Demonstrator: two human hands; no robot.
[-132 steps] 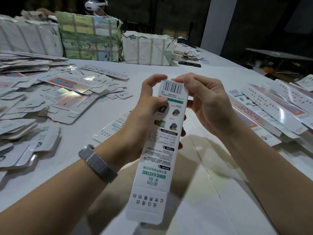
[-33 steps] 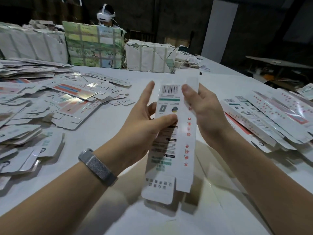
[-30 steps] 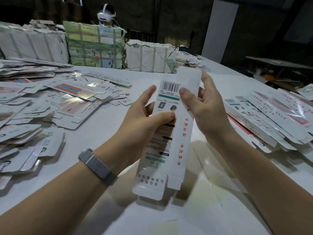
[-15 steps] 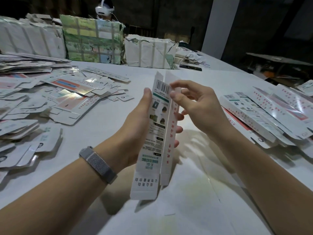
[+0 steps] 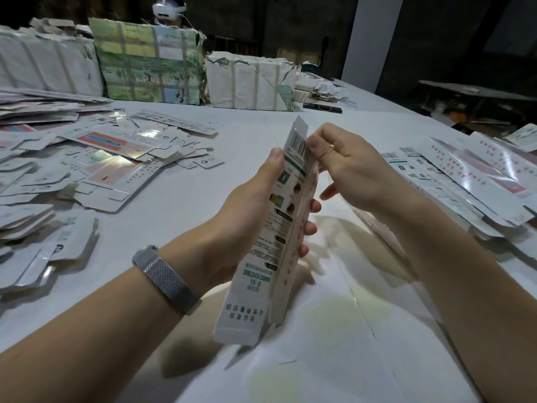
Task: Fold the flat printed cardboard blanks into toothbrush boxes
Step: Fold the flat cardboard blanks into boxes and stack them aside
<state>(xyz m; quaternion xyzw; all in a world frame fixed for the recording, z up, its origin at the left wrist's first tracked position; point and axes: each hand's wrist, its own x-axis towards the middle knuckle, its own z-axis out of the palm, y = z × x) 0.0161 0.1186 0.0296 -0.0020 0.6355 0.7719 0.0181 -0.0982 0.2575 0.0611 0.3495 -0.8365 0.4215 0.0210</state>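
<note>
A long white printed toothbrush box blank [image 5: 270, 248] stands nearly upright in the middle of the view, partly folded into a narrow sleeve, barcode end up. My left hand [image 5: 247, 216] grips its middle, thumb on the printed face and fingers wrapped behind. At the top, by the barcode, my right hand [image 5: 345, 167] pinches the edge with curled fingers. The bottom flap hangs open just above the white table [image 5: 348, 330].
Loose flat blanks [image 5: 110, 158] lie scattered on the left. A row of blanks [image 5: 465, 181] is stacked at the right. Wrapped paper bundles [image 5: 151, 62] stand along the far edge, with a person in a headset [image 5: 168, 10] behind them.
The blank went from spread flat, facing me, to folded along its creases into a narrow sleeve turned edge-on. My right hand moved from the side panel to pinch the top edge.
</note>
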